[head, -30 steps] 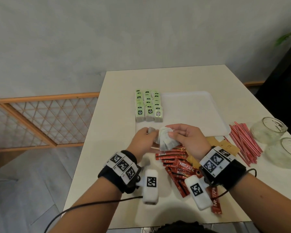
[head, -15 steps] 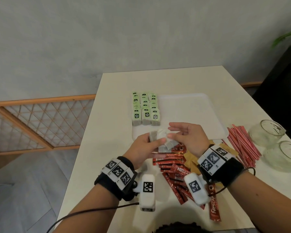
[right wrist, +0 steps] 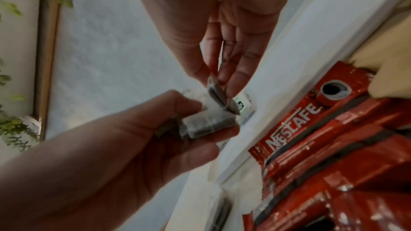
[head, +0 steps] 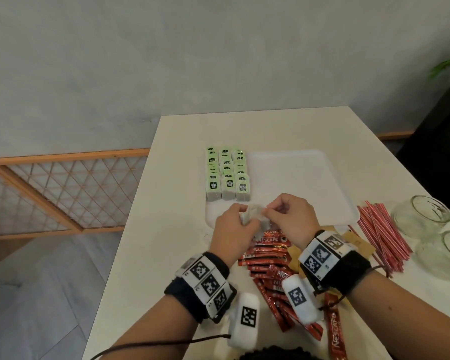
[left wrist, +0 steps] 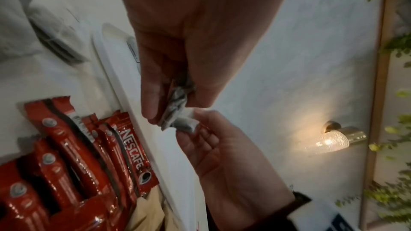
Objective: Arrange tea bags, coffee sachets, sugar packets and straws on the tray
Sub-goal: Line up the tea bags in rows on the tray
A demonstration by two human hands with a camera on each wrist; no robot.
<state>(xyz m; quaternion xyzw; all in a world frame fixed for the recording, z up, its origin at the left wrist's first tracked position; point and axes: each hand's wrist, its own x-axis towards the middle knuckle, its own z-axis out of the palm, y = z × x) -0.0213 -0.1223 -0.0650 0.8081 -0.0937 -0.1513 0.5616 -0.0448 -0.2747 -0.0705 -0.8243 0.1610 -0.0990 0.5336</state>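
Several white tea bags [head: 256, 220] are bunched in my left hand [head: 238, 226], which grips them just above the near edge of the white tray [head: 296, 175]. My right hand [head: 272, 213] pinches one tea bag [right wrist: 217, 94] at the top of the bunch [right wrist: 208, 123]. In the left wrist view the bags [left wrist: 176, 101] sit between thumb and fingers. Three rows of green-tagged tea bags [head: 227, 175] fill the tray's left side. Red coffee sachets [head: 268, 255] lie under my wrists. Brown sugar packets [head: 355, 241] and red-striped straws [head: 382, 236] lie to the right.
Two glass jars [head: 421, 214] [head: 447, 253] lie at the table's right edge beside the straws. The cream table [head: 182, 157] ends on the left above a grey floor with a wooden lattice panel [head: 63, 188]. A dark cabinet [head: 442, 152] stands far right.
Both hands stayed over the tray's near edge. My right hand's fingers, earlier stretched over the bunch, have curled and now pinch a single bag at its top.
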